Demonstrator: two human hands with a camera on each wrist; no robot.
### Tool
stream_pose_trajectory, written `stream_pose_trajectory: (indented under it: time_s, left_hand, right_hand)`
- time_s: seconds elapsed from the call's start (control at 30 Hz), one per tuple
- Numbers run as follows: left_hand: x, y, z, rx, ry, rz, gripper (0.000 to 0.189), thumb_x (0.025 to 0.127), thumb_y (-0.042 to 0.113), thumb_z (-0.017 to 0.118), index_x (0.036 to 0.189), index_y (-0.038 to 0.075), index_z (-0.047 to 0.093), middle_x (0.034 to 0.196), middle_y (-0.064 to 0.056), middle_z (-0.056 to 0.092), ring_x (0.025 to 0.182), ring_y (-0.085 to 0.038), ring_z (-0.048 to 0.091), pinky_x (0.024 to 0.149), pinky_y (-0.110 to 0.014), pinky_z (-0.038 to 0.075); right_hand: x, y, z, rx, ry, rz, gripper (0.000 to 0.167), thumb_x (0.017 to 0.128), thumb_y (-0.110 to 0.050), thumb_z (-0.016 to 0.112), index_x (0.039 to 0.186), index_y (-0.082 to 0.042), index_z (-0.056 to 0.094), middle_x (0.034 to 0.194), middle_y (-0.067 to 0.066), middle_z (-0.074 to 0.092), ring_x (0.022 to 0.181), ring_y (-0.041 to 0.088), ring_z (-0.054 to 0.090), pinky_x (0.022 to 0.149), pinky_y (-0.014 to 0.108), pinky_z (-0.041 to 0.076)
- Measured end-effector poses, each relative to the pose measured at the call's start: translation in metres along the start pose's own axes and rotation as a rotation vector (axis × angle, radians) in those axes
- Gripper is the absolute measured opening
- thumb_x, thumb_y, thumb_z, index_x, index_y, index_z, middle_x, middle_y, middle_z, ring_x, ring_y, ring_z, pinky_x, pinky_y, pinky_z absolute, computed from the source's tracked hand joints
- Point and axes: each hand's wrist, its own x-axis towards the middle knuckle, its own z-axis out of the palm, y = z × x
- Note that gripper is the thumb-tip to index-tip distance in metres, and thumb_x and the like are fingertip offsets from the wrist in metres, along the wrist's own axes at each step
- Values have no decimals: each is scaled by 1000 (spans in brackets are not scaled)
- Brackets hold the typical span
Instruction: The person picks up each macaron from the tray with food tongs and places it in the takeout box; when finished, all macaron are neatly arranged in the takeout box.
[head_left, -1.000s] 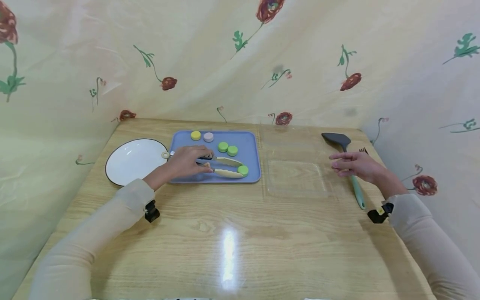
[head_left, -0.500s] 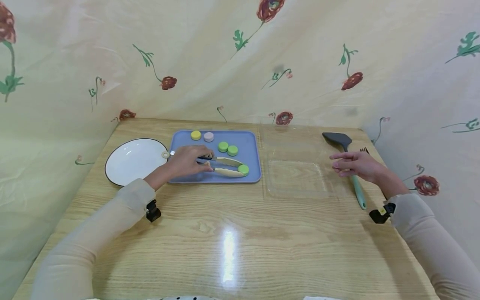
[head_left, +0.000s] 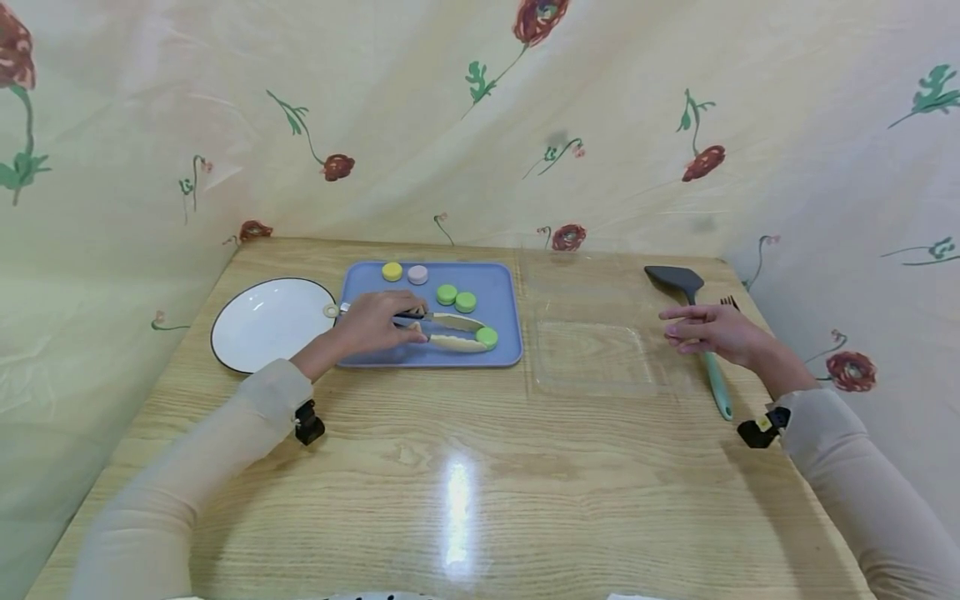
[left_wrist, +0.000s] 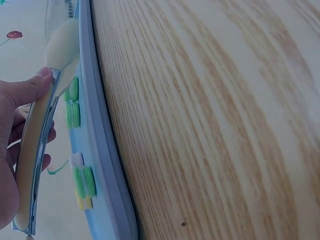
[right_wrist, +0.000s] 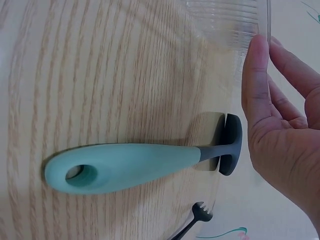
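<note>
My left hand (head_left: 382, 321) grips tongs (head_left: 456, 343) over the blue tray (head_left: 507, 293). At the tray's right side, the tong tips lie on either side of a green macaron (head_left: 487, 337). Behind the tongs sit two more green macarons (head_left: 456, 298), a yellow macaron (head_left: 392, 272) and a pale purple macaron (head_left: 417, 274). In the left wrist view the thumb presses the upper tong handle (left_wrist: 35, 145), fingers curled behind it. My right hand (head_left: 708, 332) pinches the right edge of a clear plastic container (right_wrist: 225, 22) between thumb and fingers; the container stands open-topped beside the tray.
A white plate (head_left: 270, 321) with a dark rim stands left of the tray. Below the right hand lies a spatula with a green handle (right_wrist: 125, 167) and dark blade. Farther right is a dark fork (right_wrist: 201, 212). A flowered curtain (head_left: 450, 125) closes off the back.
</note>
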Motion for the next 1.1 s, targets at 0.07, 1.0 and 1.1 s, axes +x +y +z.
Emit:
stream_pose_trajectory:
  time_s: [0.07, 1.0, 1.1]
  left_hand:
    - [0, 0, 0, -6, 15, 2, 43, 87, 40, 82, 119, 14, 73, 110, -1, 73, 84, -17, 64, 69, -35, 50]
    - [16, 25, -24, 89, 212, 104, 48, 88, 41, 79, 123, 9, 69, 120, -10, 68, 95, -30, 69, 83, -47, 55]
    - [22, 30, -25, 87, 220, 125, 47, 88, 41, 79, 122, 9, 70, 118, -9, 70, 98, -28, 69, 84, -47, 55]
  right_hand:
    - [0, 1, 0, 3, -1, -1, 32, 105, -7, 55, 137, -6, 56, 107, -4, 76, 101, 9, 73, 81, 25, 60]
    - [0, 4, -1, -25, -2, -10, 40, 106, -12, 56, 143, 1, 50, 110, -4, 75, 102, 9, 73, 82, 26, 60]
    - [1, 3, -2, -30, 0, -8, 43, 106, -13, 56, 145, 3, 48, 110, -4, 75, 102, 9, 72, 82, 27, 60]
